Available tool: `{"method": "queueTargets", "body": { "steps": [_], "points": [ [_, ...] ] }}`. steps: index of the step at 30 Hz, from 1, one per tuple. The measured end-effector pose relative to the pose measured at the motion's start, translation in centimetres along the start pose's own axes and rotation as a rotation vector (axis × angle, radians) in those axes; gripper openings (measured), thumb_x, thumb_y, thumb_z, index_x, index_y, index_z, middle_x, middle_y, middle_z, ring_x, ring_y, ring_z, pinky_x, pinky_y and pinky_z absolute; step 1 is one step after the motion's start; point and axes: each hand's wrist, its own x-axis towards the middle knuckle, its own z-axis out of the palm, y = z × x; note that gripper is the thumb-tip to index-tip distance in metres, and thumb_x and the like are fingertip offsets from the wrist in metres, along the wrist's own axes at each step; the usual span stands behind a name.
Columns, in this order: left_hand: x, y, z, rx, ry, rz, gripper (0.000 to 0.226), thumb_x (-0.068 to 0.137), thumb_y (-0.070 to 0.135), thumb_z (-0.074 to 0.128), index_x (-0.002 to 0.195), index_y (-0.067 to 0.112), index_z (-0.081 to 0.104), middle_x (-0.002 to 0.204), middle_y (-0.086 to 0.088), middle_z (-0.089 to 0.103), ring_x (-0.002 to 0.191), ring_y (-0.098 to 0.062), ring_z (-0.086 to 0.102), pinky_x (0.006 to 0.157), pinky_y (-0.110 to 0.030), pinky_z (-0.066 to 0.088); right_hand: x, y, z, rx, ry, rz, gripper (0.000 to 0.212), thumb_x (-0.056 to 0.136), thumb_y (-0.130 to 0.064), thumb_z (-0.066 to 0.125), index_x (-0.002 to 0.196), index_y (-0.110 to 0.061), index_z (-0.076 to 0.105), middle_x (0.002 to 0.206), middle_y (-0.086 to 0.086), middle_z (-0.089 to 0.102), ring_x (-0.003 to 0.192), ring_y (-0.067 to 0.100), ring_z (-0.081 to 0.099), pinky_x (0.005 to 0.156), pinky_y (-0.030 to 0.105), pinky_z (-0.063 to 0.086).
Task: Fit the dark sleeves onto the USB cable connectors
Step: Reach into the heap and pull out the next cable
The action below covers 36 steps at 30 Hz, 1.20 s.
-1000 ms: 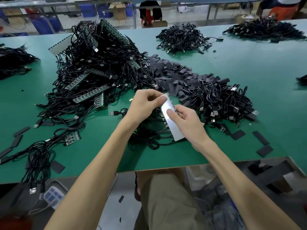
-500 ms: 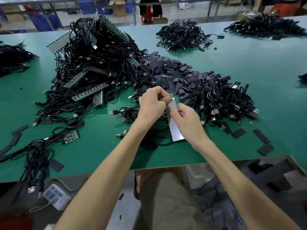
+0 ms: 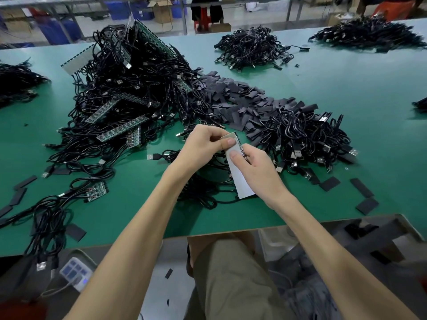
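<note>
Holding what exactly, the two hands? (A)

One pale strip (image 3: 240, 181), long and flat, with a dark toothed edge at its far end. The left hand (image 3: 203, 144) pinches this far end, with the thumb on top and the other fingers curled. The right hand (image 3: 258, 167) grips the strip just below, with the thumb pressed on the pale face and the fingers wrapped round the edge. The two hands are almost touching, above the green table (image 3: 346, 77). (B)

And the dark sleeves, where do they lie from the hands? (A)

The heap of dark sleeves (image 3: 231, 95) lies on the table beyond the hands, a little to the right, and no hand touches it. A few loose sleeves (image 3: 329, 183) lie flat to the right of the right hand, near the front edge of the table. (B)

And the cables? (A)

A pile of USB cables (image 3: 305, 135) is just to the right of the hands, with metal plugs sticking out on its near side. A bigger cable heap (image 3: 129, 88), mixed with green circuit boards (image 3: 120, 129), stands to the left and beyond the left hand. One USB connector (image 3: 151, 156) lies on the table just left of the left wrist. Black cables also lie under the hands. I cannot tell if they are joined to the strip. (B)
</note>
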Motion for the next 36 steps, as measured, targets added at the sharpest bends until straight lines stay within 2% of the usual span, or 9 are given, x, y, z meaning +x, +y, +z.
{"method": "queueTargets", "body": {
  "steps": [4,8,10,13,23,27,29,32,36],
  "points": [
    [0.0,0.1,-0.6,0.013,-0.031,-0.017,0.016,0.095,0.02,0.073,0.079,0.018,0.074,0.063,0.01,0.055,0.059,-0.005,0.041,0.06,-0.022,0.034,0.0,0.1,0.1,-0.012,-0.012,-0.01,0.041,0.105,-0.032,0.053,0.081,-0.001,0.043,0.065,-0.004,0.036,0.06,0.015,0.031,0.059,0.038,0.026],
    [0.4,0.1,0.2,0.175,0.041,-0.111,0.027,0.095,0.026,0.073,0.069,0.03,0.063,0.061,0.016,0.054,0.063,-0.008,0.045,0.08,-0.039,0.033,0.1,0.4,0.2,-0.052,0.01,-0.014,0.042,0.105,-0.032,0.053,0.079,-0.001,0.041,0.063,-0.007,0.034,0.057,0.013,0.028,0.056,0.034,0.024],
    [0.5,0.2,1.0,0.277,0.109,-0.153,0.03,0.097,0.028,0.07,0.069,0.03,0.058,0.066,0.016,0.057,0.076,-0.013,0.052,0.085,-0.038,0.028,0.2,0.5,0.2,-0.074,0.022,-0.012,0.043,0.105,-0.032,0.052,0.079,-0.001,0.038,0.064,-0.005,0.033,0.058,0.013,0.028,0.056,0.034,0.024],
    [0.5,0.3,1.8,0.314,0.172,-0.188,0.026,0.1,0.026,0.064,0.075,0.028,0.06,0.075,0.014,0.059,0.094,-0.024,0.051,0.076,-0.035,0.016,0.3,0.7,0.3,-0.089,0.031,-0.011,0.043,0.105,-0.032,0.052,0.076,-0.005,0.035,0.063,-0.004,0.032,0.057,0.013,0.027,0.055,0.035,0.023],
    [0.0,0.6,2.5,0.336,0.247,-0.146,0.021,0.1,0.013,0.06,0.081,0.018,0.067,0.081,0.006,0.067,0.087,-0.02,0.05,0.072,-0.037,0.011,0.4,1.0,0.5,-0.117,0.053,-0.005,0.042,0.104,-0.032,0.052,0.071,-0.018,0.03,0.06,-0.009,0.031,0.053,0.01,0.024,0.052,0.03,0.022],
    [0.2,0.6,2.0,0.247,0.2,-0.162,0.021,0.1,0.021,0.063,0.08,0.021,0.069,0.075,0.011,0.064,0.095,-0.026,0.059,0.093,-0.038,0.03,0.3,1.0,0.5,-0.101,0.046,-0.003,0.043,0.105,-0.034,0.051,0.078,-0.004,0.038,0.063,-0.003,0.035,0.056,0.014,0.028,0.054,0.034,0.025],
    [0.0,0.9,1.5,0.212,0.186,-0.127,0.018,0.097,0.024,0.069,0.08,0.028,0.073,0.069,0.015,0.066,0.084,-0.016,0.061,0.102,-0.05,0.042,0.3,0.9,0.6,-0.089,0.057,-0.001,0.043,0.105,-0.034,0.051,0.077,-0.004,0.038,0.061,-0.008,0.035,0.055,0.012,0.028,0.054,0.032,0.025],
    [-0.3,1.8,0.8,0.191,0.219,-0.059,0.012,0.092,0.025,0.075,0.084,0.034,0.079,0.069,0.03,0.067,0.084,0.0,0.062,0.104,-0.054,0.043,0.4,0.8,0.4,-0.074,0.075,-0.002,0.044,0.105,-0.033,0.052,0.07,-0.017,0.033,0.054,-0.013,0.032,0.051,0.008,0.025,0.052,0.027,0.022],
    [-0.7,4.2,-1.0,0.043,0.435,0.029,0.013,0.093,0.018,0.073,0.102,0.016,0.082,0.097,0.005,0.076,0.101,-0.015,0.068,0.098,-0.045,0.052,0.4,0.9,0.4,-0.07,0.088,0.003,0.043,0.104,-0.032,0.053,0.071,-0.018,0.03,0.06,-0.009,0.024,0.052,0.009,0.021,0.055,0.032,0.019]
  ]
}}
